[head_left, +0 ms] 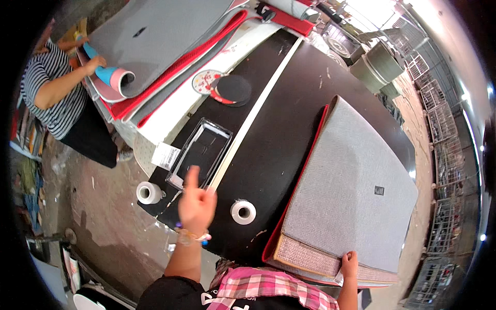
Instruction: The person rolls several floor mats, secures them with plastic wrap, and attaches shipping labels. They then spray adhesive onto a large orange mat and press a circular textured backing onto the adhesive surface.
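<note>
Two tape rolls (243,212), one tray (200,153), stacked mats (351,191)

— Where are the hands?

— The left hand (196,204) is raised over the near left part of the black surface (289,103), one finger up, holding nothing. The right hand (350,259) grips the near edge of a grey mat (351,191) stacked at the near right corner.

— What lies nearby?

— A white tape roll (243,212) just right of the left hand, a clear tray (201,151) beyond it, and another tape roll (149,192) at the left edge.
</note>
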### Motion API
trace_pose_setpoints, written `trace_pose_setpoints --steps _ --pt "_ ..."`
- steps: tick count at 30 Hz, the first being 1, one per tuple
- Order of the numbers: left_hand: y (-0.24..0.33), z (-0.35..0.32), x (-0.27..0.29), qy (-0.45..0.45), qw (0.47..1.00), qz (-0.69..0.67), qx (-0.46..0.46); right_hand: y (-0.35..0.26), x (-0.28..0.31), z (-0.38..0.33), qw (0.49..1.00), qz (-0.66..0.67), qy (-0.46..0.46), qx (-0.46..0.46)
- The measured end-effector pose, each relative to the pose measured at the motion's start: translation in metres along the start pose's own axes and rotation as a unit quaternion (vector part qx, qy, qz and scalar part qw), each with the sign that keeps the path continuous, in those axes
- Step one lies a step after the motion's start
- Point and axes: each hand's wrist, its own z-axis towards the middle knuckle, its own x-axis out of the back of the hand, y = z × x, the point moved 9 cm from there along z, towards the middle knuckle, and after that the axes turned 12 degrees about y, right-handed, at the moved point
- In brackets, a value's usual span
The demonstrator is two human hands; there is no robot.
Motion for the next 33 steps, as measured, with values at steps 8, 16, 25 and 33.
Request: trace_pose_setpoints --steps 8,16,25,33 --pt "0.132 -0.215 -0.163 -0.476 0.839 -0.018 -0.264 -0.029 0.010 -0.004 0.989 0.077 -0.086 0.094" --pt "0.154 -0.374 -0.256 -0.478 0.744 0.147 -0.443 0.045 0.048 0.018 0.962 0.167 -0.082 0.198" --pt "0.184 -0.369 -0.280 -0.353 0.770 0.181 -0.500 0.267 0.121 0.120 0.967 -0.021 0.117 0.226" --pt "0.216 -0.304 -0.367 -0.264 0.799 0.305 -0.445 0.193 0.172 0.229 0.879 0.014 0.309 0.364"
